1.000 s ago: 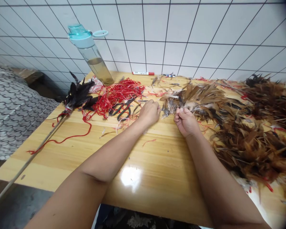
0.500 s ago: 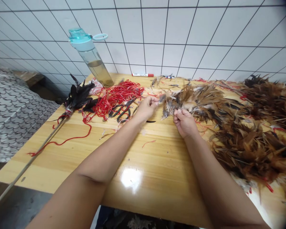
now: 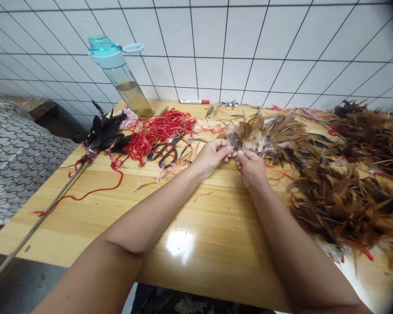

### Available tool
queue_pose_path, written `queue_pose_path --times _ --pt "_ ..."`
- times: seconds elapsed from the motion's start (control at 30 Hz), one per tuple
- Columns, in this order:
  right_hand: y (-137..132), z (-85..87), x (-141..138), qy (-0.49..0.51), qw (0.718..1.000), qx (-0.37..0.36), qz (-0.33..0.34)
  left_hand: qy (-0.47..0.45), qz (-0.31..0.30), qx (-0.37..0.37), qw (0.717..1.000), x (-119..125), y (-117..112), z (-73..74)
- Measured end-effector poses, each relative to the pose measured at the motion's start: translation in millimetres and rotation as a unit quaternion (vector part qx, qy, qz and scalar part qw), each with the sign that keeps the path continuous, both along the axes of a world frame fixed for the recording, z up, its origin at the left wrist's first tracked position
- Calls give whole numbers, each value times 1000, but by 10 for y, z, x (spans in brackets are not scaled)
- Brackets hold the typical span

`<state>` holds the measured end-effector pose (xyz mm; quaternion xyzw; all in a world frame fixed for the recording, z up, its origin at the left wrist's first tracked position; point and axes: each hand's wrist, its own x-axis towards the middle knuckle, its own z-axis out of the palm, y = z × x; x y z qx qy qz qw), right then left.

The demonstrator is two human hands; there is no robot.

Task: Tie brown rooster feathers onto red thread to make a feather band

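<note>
My left hand (image 3: 216,155) is closed, thumb and fingers pinched together at the near left end of a bundle of brown feathers (image 3: 278,133). A small greyish tuft (image 3: 235,139) shows just above its fingertips. Almost touching it, my right hand (image 3: 249,165) is also closed in a pinch. What lies between the fingertips of either hand is too small to make out. To the left, black-handled scissors (image 3: 163,155) lie beside a tangle of red string (image 3: 165,128).
A thin stick (image 3: 41,222) with black feathers (image 3: 105,133) tied at its end crosses the table's left side. A water bottle (image 3: 124,83) stands by the tiled wall, near a red-capped marker (image 3: 194,101). Larger brown feather bundles (image 3: 350,196) cover the right side.
My left hand has moved right and slightly down, so its fingertips now meet those of my right hand. The right hand has barely moved and stays pinched. The view has shifted slightly.
</note>
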<state>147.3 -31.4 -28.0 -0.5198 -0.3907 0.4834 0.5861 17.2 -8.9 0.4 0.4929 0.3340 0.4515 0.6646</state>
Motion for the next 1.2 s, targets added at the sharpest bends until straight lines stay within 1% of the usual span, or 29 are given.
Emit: queue_pose_path --times 0.1,0.23,0.43,0.6,0.8,0.9,1.1,1.2 --pt "-2 -6 -6 -19 1000 10 -7 -1 20 11 1000 31 -22 -19" --pt "1 -41 -6 -47 999 20 -15 3 45 5 999 57 -35 -42" --pt "7 -87 -8 -76 996 35 -39 -5 59 -3 998 64 -40 -22" --pt "6 -81 -16 -57 997 32 -34 -6 63 -1 998 68 -53 -28" --pt "8 -74 -13 -49 997 40 -36 -38 47 -31 998 69 -77 9" --pt "7 -68 -12 -48 998 40 -26 -51 38 -40 997 69 -79 17" --pt "2 -42 -24 -22 999 26 -8 -42 60 -35 997 88 -63 -40" --pt "1 -34 -20 -9 1000 26 12 -52 61 -42 996 85 -55 -52"
